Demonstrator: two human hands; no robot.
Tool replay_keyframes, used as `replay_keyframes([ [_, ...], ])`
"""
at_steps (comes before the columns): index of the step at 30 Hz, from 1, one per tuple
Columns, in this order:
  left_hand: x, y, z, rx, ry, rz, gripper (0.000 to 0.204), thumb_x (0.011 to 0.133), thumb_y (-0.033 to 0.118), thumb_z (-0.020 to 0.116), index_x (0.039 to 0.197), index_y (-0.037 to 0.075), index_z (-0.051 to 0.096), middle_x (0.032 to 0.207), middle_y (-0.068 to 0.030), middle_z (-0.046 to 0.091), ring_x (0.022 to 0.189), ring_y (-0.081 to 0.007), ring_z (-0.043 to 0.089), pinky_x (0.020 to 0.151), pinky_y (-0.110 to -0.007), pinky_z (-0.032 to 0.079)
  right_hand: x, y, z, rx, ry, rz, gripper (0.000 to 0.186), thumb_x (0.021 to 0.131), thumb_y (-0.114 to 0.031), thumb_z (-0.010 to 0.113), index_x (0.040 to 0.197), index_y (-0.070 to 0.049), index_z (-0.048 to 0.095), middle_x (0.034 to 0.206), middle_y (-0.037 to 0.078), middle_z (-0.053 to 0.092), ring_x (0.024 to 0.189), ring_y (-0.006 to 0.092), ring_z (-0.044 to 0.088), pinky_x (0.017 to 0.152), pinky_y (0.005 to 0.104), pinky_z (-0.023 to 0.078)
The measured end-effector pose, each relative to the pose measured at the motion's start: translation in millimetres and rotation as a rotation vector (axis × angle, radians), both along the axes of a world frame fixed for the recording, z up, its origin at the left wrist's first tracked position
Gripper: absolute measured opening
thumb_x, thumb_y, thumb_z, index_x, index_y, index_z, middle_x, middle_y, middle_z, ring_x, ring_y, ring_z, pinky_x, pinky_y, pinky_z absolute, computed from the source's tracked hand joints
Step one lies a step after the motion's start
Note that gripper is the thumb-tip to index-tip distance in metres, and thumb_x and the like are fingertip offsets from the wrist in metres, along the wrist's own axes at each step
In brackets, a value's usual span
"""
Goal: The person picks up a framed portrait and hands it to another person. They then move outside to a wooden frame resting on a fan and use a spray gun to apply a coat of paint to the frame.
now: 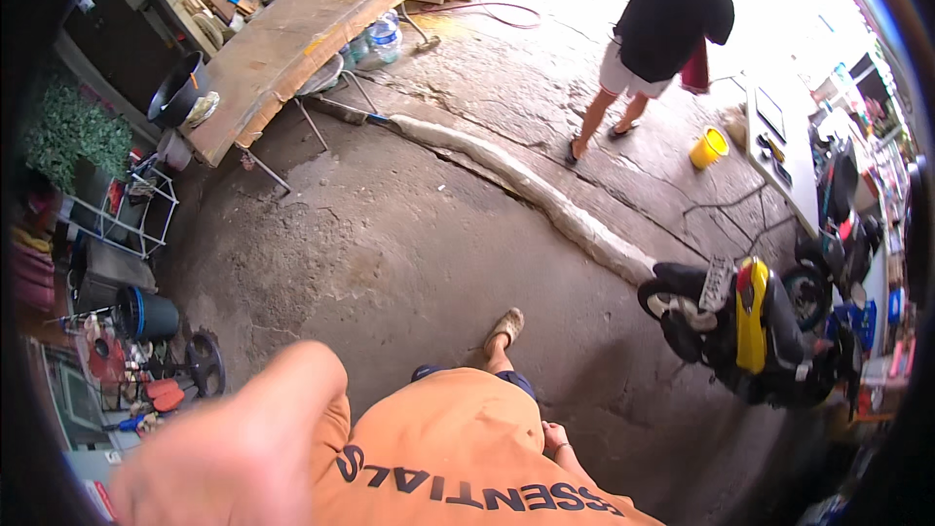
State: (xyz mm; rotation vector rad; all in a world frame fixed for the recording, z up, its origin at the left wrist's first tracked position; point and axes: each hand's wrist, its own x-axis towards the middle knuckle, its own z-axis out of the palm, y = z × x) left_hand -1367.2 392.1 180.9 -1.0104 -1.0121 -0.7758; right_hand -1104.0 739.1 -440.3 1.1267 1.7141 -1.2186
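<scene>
My left hand [185, 487] is raised close to the camera at the lower left, its arm bent at the elbow. Motion smears it, so its fingers cannot be made out. My right hand [554, 435] hangs low beside the orange shirt [443, 429] that I wear. Its fingers are curled in, and whatever they may hold is hidden. One foot in a beige clog [504, 328] stands forward on the concrete floor [409, 253].
A long wooden table [292, 49] stands at the far left. A pale raised strip [526, 180] crosses the floor to a yellow-black motorcycle [752, 317]. Beyond it, a person in black [672, 15] faces away near a yellow bucket [709, 148] and a white table [794, 156].
</scene>
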Motion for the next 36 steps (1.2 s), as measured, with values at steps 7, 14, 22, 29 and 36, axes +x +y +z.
replay_keyframes([
  [7,-186,34,-322,-0.277,-1.836,0.161,0.028,0.095,0.028,0.050,0.100,0.002,0.059,0.102,-0.0152,0.063,0.094,-0.0267,0.059,0.085,-0.037,0.045,-267,83,11,-0.008,0.370,-0.128,0.025,0.093,-0.026,0.052,0.090,-0.002,0.059,0.074,0.007,0.063,0.058,0.0154,0.060,0.053,0.0294,0.049],
  [14,-83,-53,-686,-0.504,-2.952,0.548,0.056,0.092,0.043,0.049,0.118,-0.006,0.058,0.121,-0.0244,0.059,0.112,-0.0270,0.057,0.088,-0.038,0.047,-489,123,49,0.061,0.496,-0.032,0.030,0.091,-0.029,0.053,0.095,-0.001,0.062,0.078,0.008,0.065,0.061,0.0146,0.062,0.055,0.0281,0.048],
  [22,-338,-42,-654,-0.179,-3.244,0.248,0.041,0.091,0.037,0.056,0.105,-0.001,0.062,0.088,-0.0165,0.065,0.077,-0.0277,0.063,0.069,-0.040,0.050,-579,147,-2,-0.041,0.100,-0.050,0.029,0.094,-0.029,0.052,0.090,-0.002,0.061,0.077,0.010,0.065,0.060,0.0178,0.062,0.051,0.0343,0.049],
  [29,-798,19,-576,0.299,-2.300,-0.138,0.025,0.092,0.027,0.057,0.087,0.002,0.060,0.074,-0.0017,0.060,0.065,-0.0101,0.055,0.061,-0.027,0.047,-778,113,61,0.110,0.144,0.127,0.040,0.089,-0.033,0.058,0.092,0.006,0.065,0.087,0.012,0.069,0.070,0.0225,0.065,0.064,0.0331,0.050],
  [36,-1050,93,-548,-0.258,-2.149,-0.091,0.033,0.091,0.035,0.057,0.100,0.003,0.061,0.084,-0.0094,0.066,0.077,-0.0173,0.061,0.072,-0.033,0.049,-998,131,-4,0.002,0.254,-0.122,0.035,0.090,-0.030,0.057,0.089,0.004,0.067,0.076,0.007,0.066,0.065,0.0151,0.059,0.060,0.0300,0.048],
])
